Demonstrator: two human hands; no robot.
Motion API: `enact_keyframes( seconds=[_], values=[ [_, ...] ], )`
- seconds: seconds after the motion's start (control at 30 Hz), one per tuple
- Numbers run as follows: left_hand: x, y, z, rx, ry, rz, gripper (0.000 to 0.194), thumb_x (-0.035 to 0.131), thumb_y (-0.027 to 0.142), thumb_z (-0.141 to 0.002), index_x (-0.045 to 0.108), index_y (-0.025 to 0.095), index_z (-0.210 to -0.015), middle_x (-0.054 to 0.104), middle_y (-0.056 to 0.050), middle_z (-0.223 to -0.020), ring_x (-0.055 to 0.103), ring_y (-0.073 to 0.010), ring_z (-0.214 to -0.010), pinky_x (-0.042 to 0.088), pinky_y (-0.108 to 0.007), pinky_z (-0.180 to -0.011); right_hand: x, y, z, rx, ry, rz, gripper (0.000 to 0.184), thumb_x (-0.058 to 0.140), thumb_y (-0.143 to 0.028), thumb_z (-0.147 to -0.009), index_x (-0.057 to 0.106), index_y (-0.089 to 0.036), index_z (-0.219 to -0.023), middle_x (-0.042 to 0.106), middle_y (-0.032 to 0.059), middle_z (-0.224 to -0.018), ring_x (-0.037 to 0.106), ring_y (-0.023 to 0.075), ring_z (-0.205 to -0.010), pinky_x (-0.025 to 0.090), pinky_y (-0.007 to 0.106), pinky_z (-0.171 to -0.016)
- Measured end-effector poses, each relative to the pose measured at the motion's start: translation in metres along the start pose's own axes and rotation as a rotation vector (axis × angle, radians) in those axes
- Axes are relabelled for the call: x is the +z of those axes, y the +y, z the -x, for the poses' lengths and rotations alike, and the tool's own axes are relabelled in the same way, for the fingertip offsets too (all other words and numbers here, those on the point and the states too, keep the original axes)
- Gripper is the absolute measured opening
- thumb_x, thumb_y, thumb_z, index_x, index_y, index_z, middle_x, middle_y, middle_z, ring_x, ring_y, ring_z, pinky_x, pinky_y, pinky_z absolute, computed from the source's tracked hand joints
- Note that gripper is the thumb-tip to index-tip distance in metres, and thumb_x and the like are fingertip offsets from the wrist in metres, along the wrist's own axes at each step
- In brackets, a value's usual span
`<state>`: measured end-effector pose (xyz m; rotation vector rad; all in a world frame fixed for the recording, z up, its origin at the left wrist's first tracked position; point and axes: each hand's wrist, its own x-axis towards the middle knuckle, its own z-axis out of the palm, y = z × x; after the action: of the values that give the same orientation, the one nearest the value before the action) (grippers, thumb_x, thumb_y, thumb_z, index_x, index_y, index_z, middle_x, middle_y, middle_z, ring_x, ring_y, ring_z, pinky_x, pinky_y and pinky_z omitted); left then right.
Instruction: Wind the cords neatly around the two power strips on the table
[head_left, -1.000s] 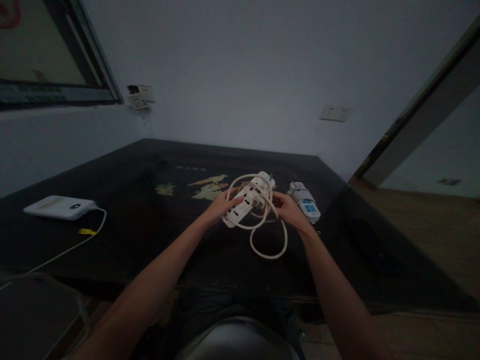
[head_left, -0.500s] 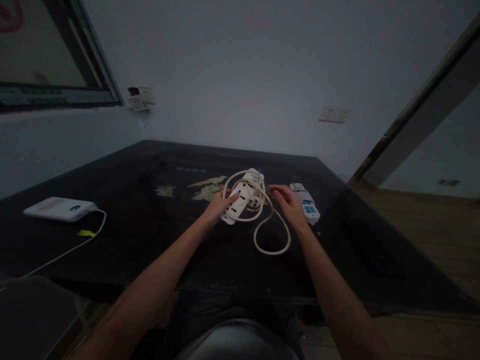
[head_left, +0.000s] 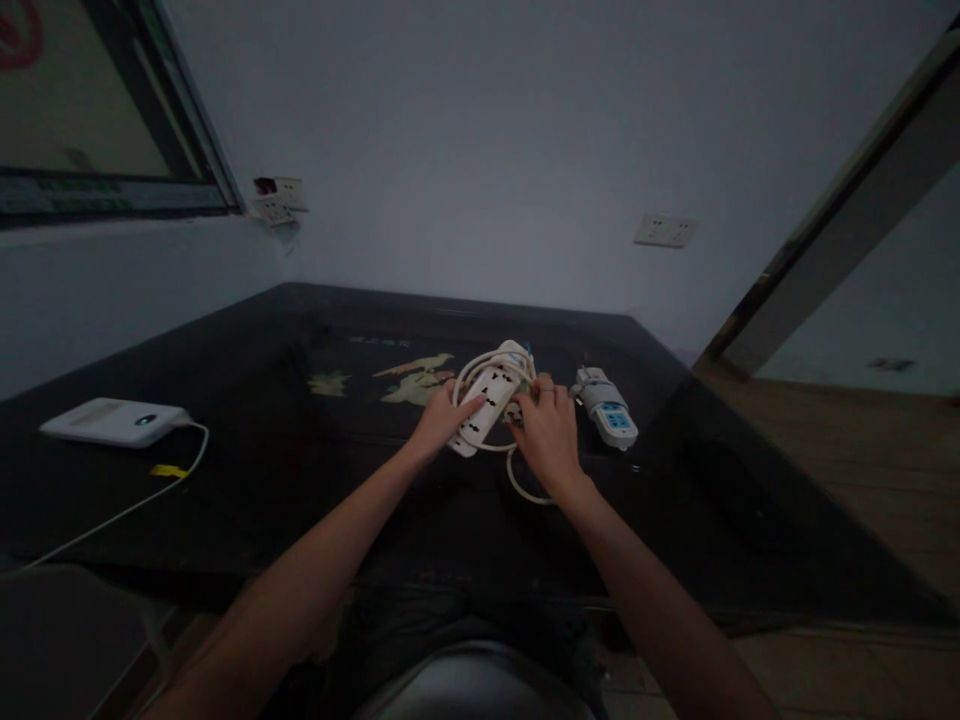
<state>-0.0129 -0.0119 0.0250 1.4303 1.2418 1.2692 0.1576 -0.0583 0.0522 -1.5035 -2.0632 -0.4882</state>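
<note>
A white power strip point(head_left: 489, 400) with dark socket holes lies tilted in front of me over the black table. My left hand point(head_left: 441, 418) grips its left side, thumb across the top face. The strip's pale cord point(head_left: 480, 446) loops around it, and a lower loop hangs toward me. My right hand point(head_left: 549, 428) is at the strip's right side with fingers bent onto the cord; its fingertips are partly hidden. Just right of that hand lies a second power strip point(head_left: 616, 424) with blue sockets, its grey cord wound around it.
At the left of the black table point(head_left: 285, 500) are a white power bank point(head_left: 112, 422) with a cable and a yellow tag point(head_left: 169, 471). A dark object point(head_left: 739, 500) lies at the right. Wall sockets point(head_left: 665, 231) sit above the table's back edge.
My right hand has moved left, from the cord's outer loop to the strip's right side, and now covers part of the loop. My left hand keeps its hold.
</note>
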Motion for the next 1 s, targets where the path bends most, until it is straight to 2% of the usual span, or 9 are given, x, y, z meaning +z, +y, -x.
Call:
enact_keyframes(
  seconds=[0.13, 0.27, 0.37, 0.47, 0.57, 0.67, 0.8, 0.9, 1.0],
  values=[
    [-0.001, -0.002, -0.002, -0.017, 0.007, 0.005, 0.036, 0.071, 0.038, -0.07, 0.056, 0.015, -0.093, 0.064, -0.004, -0.079, 0.061, -0.0181, -0.072, 0.046, -0.028, -0.064, 0.002, 0.009, -0.001, -0.065, 0.019, -0.085, 0.026, 0.061, -0.024, -0.081, 0.063, -0.016, -0.106, 0.056, 0.0161, -0.108, 0.048, 0.0305, -0.097, 0.04, 0.043, -0.08],
    [-0.003, -0.001, -0.003, -0.043, -0.009, 0.063, 0.034, 0.071, 0.038, -0.069, 0.057, 0.015, -0.09, 0.065, -0.005, -0.08, 0.062, -0.0185, -0.071, 0.047, -0.028, -0.064, -0.001, 0.022, -0.002, -0.16, 0.14, -0.397, 0.029, 0.062, -0.031, -0.083, 0.062, -0.019, -0.109, 0.06, 0.0115, -0.107, 0.053, 0.027, -0.101, 0.042, 0.041, -0.086],
    [-0.004, -0.001, -0.003, -0.064, -0.022, 0.063, 0.031, 0.069, 0.037, -0.07, 0.058, 0.015, -0.088, 0.066, -0.006, -0.079, 0.062, -0.0188, -0.07, 0.047, -0.029, -0.064, -0.011, 0.026, -0.002, -0.195, 0.107, -0.642, 0.029, 0.063, -0.032, -0.083, 0.062, -0.022, -0.11, 0.065, 0.0089, -0.108, 0.058, 0.0246, -0.102, 0.044, 0.039, -0.089],
    [-0.006, -0.004, -0.004, -0.069, -0.01, 0.035, 0.028, 0.068, 0.038, -0.071, 0.058, 0.015, -0.084, 0.066, -0.005, -0.075, 0.062, -0.0192, -0.069, 0.047, -0.029, -0.063, -0.022, 0.025, -0.001, -0.151, 0.05, -0.862, 0.03, 0.063, -0.032, -0.082, 0.062, -0.024, -0.111, 0.067, 0.0069, -0.111, 0.06, 0.0235, -0.105, 0.045, 0.039, -0.093],
    [-0.009, -0.012, -0.009, -0.093, 0.003, 0.046, 0.034, 0.069, 0.042, -0.07, 0.059, 0.014, -0.086, 0.067, -0.005, -0.074, 0.063, -0.0198, -0.068, 0.047, -0.03, -0.063, -0.032, 0.024, 0.001, -0.084, 0.086, -1.096, 0.03, 0.067, -0.03, -0.079, 0.064, -0.025, -0.109, 0.067, 0.0054, -0.113, 0.06, 0.0237, -0.109, 0.044, 0.041, -0.098],
    [-0.01, -0.02, -0.014, -0.11, 0.015, 0.056, 0.037, 0.07, 0.044, -0.068, 0.06, 0.013, -0.085, 0.067, -0.006, -0.073, 0.063, -0.0205, -0.068, 0.046, -0.03, -0.062, -0.042, 0.023, 0.003, -0.058, 0.129, -1.286, 0.032, 0.072, -0.028, -0.076, 0.064, -0.026, -0.107, 0.069, 0.0044, -0.108, 0.063, 0.0242, -0.106, 0.047, 0.042, -0.096],
    [-0.009, -0.022, -0.016, -0.112, 0.023, 0.067, 0.034, 0.07, 0.043, -0.068, 0.061, 0.013, -0.083, 0.068, -0.007, -0.074, 0.063, -0.0204, -0.068, 0.046, -0.029, -0.06, -0.058, 0.021, 0.007, -0.087, 0.213, -1.376, 0.034, 0.074, -0.031, -0.073, 0.065, -0.027, -0.106, 0.071, 0.0042, -0.1, 0.067, 0.0247, -0.096, 0.054, 0.041, -0.085],
    [-0.009, -0.017, -0.014, -0.11, 0.033, 0.07, 0.032, 0.07, 0.042, -0.069, 0.062, 0.014, -0.081, 0.068, -0.008, -0.073, 0.063, -0.0201, -0.065, 0.046, -0.029, -0.059, -0.071, 0.016, 0.013, -0.113, 0.313, -1.398, 0.035, 0.074, -0.035, -0.074, 0.066, -0.029, -0.107, 0.072, 0.0032, -0.095, 0.069, 0.0248, -0.09, 0.055, 0.042, -0.08],
    [-0.011, -0.014, -0.012, -0.087, 0.049, 0.07, 0.03, 0.07, 0.04, -0.069, 0.063, 0.013, -0.082, 0.069, -0.009, -0.076, 0.064, -0.021, -0.068, 0.047, -0.03, -0.062, -0.085, 0.011, 0.022, -0.143, 0.349, -1.381, 0.034, 0.073, -0.039, -0.074, 0.066, -0.029, -0.106, 0.073, 0.0035, -0.092, 0.069, 0.0245, -0.082, 0.057, 0.04, -0.071]
  ],
)
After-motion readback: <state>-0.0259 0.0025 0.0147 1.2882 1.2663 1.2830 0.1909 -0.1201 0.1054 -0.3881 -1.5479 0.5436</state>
